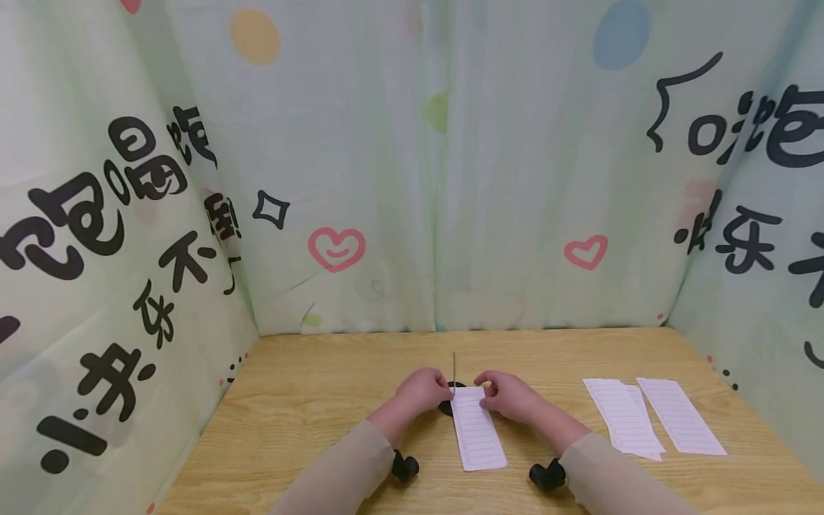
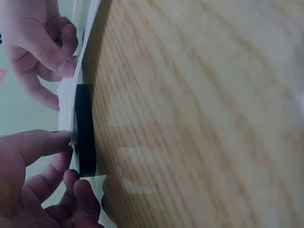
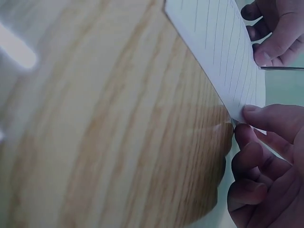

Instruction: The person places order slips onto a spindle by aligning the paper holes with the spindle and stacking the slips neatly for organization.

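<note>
A lined white paper slip lies between both hands at the middle of the table. Its top end overlaps the round black base of a bill spike, whose thin metal needle stands upright by the slip's top edge. My left hand pinches the slip's upper left corner, close beside the needle. With thumb and forefinger, my right hand pinches the slip's right edge near the top. In the right wrist view, the slip slopes up off the wood toward the fingers.
Over on the right of the wooden table lie more lined slips: an overlapping group and, beside it, another slip. A printed curtain hangs at the back and along both sides. Black devices sit at the wrists.
</note>
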A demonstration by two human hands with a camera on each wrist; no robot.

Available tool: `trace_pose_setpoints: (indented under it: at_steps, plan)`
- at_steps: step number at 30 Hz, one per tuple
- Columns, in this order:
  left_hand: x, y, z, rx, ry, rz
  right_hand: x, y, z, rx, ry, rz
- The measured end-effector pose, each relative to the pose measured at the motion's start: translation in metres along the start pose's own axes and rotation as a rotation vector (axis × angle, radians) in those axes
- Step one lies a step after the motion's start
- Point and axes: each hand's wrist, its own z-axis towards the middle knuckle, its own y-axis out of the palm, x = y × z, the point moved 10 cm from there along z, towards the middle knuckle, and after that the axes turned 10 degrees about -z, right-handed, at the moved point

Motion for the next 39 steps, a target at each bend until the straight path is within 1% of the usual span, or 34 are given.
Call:
trace_pose_setpoints:
  at_steps: [4, 12, 15, 21, 25, 28, 32, 36, 39]
  plan:
    - [0.000, 0.000, -0.001, 0.003, -0.007, 0.027, 0.001, 0.001, 0.000, 0.001, -0.004, -0.014]
    - [-0.004, -0.003, 0.000, 0.012, -0.030, 0.012, 0.004, -0.001, -0.002, 0.020, 0.025, -0.020]
    - [-0.007, -0.004, 0.001, 0.014, -0.026, 0.009, 0.004, -0.002, -0.005, 0.027, 0.036, -0.014]
    - [-0.011, -0.004, 0.002, 0.005, -0.006, 0.039, 0.002, -0.009, -0.012, 0.049, -0.002, 0.000]
    - [-0.011, -0.003, 0.000, -0.016, 0.019, 0.056, 0.004, -0.015, -0.018, 0.037, -0.005, 0.016]
    - [-0.008, -0.002, -0.002, -0.044, 0.038, 0.057, 0.009, -0.020, -0.024, 0.020, 0.002, 0.027]
    - [-0.006, -0.001, -0.005, -0.073, 0.046, 0.058, 0.018, -0.027, -0.032, 0.007, -0.016, 0.057]
    - [-0.007, 0.001, -0.006, -0.084, 0.057, 0.064, 0.033, -0.035, -0.040, -0.009, -0.019, 0.091]
    - [-0.009, 0.003, -0.005, -0.082, 0.060, 0.068, 0.045, -0.043, -0.046, -0.010, -0.021, 0.093]
